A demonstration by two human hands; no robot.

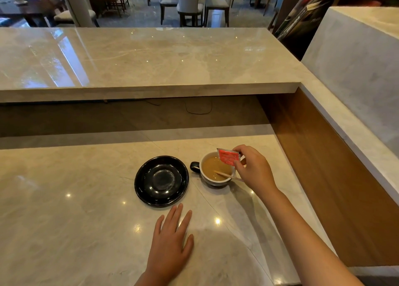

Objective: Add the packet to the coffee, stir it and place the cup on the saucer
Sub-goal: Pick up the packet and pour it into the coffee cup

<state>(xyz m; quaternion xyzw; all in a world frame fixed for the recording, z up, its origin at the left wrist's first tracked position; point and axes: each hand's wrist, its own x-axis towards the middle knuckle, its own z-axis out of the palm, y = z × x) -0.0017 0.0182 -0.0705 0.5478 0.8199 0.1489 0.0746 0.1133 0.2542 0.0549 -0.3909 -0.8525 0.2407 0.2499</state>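
Resting flat at the lower middle of the frame, our left hand [170,238] lies on the counter [75,221], fingers spread and holding nothing. Just above it sits the black saucer [161,181], bare. To its right, apart from it, stands the cup [213,169] of coffee [212,169], handle toward the saucer, a wooden stirrer [225,174] leaning inside. Our right hand [252,169] pinches the red packet [228,156] by its corner, tilted over the cup. Chairs [190,2] fill the top.

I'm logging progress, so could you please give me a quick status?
Right hand holds red packet tilted over the coffee cup. Left hand flat on counter. Saucer empty, path clear.
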